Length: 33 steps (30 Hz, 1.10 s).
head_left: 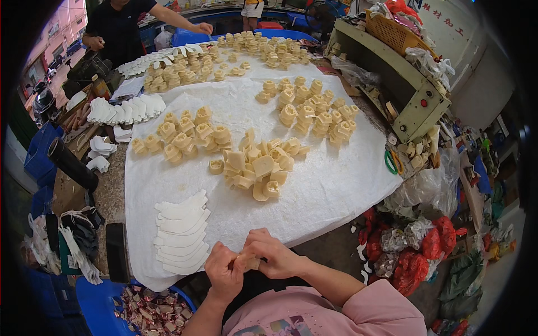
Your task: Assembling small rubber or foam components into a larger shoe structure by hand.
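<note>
Close to my chest, at the table's near edge, my left hand (224, 271) and my right hand (271, 255) meet around one small cream-coloured piece (253, 264). Both have their fingers closed on it, and they cover most of it. It resembles the moulded cream pieces on the table, though its full shape is hidden. Left of my hands lies a row of overlapping curved white flat pieces (182, 232). Beyond them sits a jumbled heap of loose cream pieces (262, 166), with cream pieces in short stacks (182, 137) just behind it to the left.
More cream stacks (314, 109) stand at the back right of the white cloth (224, 210). A blue tub (95, 302) of reddish scraps is low left. Scissors (390, 162) lie by the right edge near a green machine (414, 112). Another person (120, 28) works across the table.
</note>
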### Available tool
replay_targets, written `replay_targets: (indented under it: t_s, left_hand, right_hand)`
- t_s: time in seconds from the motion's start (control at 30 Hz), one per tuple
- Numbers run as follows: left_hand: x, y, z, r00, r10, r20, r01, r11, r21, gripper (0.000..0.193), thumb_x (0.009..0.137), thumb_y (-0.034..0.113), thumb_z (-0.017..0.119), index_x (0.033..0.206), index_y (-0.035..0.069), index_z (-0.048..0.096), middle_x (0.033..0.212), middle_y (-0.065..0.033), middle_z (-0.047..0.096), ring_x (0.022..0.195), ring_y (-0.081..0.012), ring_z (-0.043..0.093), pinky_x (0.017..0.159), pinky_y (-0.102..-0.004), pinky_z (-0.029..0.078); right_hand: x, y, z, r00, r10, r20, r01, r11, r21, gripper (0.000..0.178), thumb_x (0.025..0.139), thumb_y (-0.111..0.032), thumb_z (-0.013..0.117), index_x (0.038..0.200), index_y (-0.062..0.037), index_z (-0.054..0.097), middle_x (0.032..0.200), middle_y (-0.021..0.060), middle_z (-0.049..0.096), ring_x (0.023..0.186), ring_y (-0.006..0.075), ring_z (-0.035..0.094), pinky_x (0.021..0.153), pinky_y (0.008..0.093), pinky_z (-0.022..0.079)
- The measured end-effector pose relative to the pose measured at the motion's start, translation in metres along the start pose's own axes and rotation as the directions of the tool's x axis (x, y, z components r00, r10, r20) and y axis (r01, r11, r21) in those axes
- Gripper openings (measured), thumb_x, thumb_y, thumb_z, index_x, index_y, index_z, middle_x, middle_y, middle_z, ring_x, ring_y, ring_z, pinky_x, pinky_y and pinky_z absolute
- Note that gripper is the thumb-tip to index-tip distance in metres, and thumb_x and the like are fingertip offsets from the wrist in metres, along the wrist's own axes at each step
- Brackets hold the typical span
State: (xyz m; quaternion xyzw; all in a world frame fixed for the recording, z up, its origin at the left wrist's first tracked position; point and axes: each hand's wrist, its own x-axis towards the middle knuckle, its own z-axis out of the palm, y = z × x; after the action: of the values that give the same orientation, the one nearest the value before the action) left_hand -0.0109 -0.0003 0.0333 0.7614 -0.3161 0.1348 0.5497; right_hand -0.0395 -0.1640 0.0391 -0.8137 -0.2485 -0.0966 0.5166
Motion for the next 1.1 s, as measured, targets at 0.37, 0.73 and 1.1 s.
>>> replay_targets:
  t_s: [0.37, 0.73, 1.1]
  left_hand:
    - [0.002, -0.004, -0.014, 0.986, 0.098, -0.135, -0.084, 0.991, 0.099, 0.027, 0.061, -0.011, 0.066, 0.080, 0.008, 0.061, 0.069, -0.0052, 0.050, 0.070, -0.0251, 0.048, 0.065, -0.0341, 0.040]
    - [0.009, 0.015, -0.011, 0.956, 0.080, -0.281, -0.140, 0.970, -0.200, 0.023, 0.069, -0.011, 0.067, 0.084, 0.005, 0.061, 0.084, -0.0084, 0.051, 0.078, -0.0220, 0.052, 0.071, -0.0319, 0.044]
    - [0.000, 0.013, -0.010, 0.973, 0.226, 0.048, -0.229, 0.970, 0.079, 0.023, 0.073, -0.010, 0.065, 0.091, 0.001, 0.055, 0.093, -0.0148, 0.055, 0.079, -0.0270, 0.059, 0.064, -0.0316, 0.047]
  right_hand:
    - [0.014, -0.011, -0.003, 0.993, -0.092, -0.075, 0.065, 0.947, -0.313, 0.040, 0.065, -0.002, 0.067, 0.103, -0.0077, 0.057, 0.099, 0.0091, 0.054, 0.090, 0.0285, 0.048, 0.083, 0.0406, 0.033]
    - [-0.013, -0.016, 0.016, 0.810, 0.564, -0.161, -0.295, 0.630, 0.719, 0.026, 0.095, -0.020, 0.051, 0.112, -0.0001, 0.049, 0.100, 0.0093, 0.060, 0.096, 0.0137, 0.056, 0.086, 0.0294, 0.045]
    - [-0.024, -0.028, 0.014, 0.829, 0.518, -0.212, -0.204, 0.633, 0.747, 0.027, 0.097, -0.017, 0.043, 0.109, 0.0046, 0.053, 0.109, 0.0159, 0.059, 0.100, 0.0203, 0.059, 0.087, 0.0331, 0.049]
